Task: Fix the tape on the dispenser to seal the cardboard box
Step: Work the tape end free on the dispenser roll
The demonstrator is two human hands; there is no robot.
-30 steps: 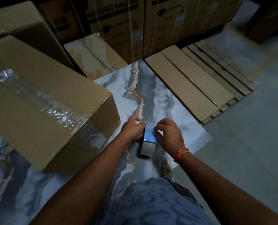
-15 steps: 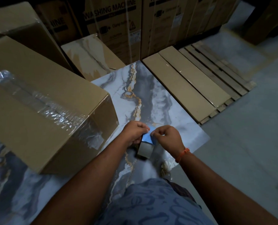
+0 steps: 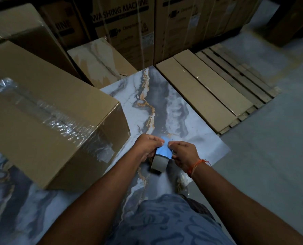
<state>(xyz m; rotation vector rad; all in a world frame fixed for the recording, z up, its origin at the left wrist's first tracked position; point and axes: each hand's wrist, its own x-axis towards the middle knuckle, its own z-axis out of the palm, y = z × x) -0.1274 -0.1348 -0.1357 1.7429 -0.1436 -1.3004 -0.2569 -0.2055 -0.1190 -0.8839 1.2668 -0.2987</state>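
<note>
I hold a tape dispenser [image 3: 163, 151] with a blue top plate and a greyish roll of tape [image 3: 159, 163] low in front of me, above the marbled floor sheet [image 3: 166, 106]. My left hand [image 3: 148, 147] grips its left side. My right hand [image 3: 183, 153], with an orange thread at the wrist, pinches the blue plate from the right. The thumbs of both hands nearly meet over the plate. A large cardboard box [image 3: 46, 121] lies to the left, its top seam covered with wrinkled clear tape [image 3: 55, 117] that runs down the near end.
Washing machine cartons [image 3: 122, 27] stand along the back. A smaller marbled box [image 3: 99, 61] leans in front of them. Flat cardboard packs [image 3: 207, 89] rest on a wooden pallet [image 3: 242, 75] to the right. Grey concrete floor [image 3: 271, 156] lies right. My patterned shorts [image 3: 164, 221] fill the bottom.
Both hands have closed in over the dispenser's blue plate, with the fingertips nearer each other. The dispenser stays in about the same place in front of me.
</note>
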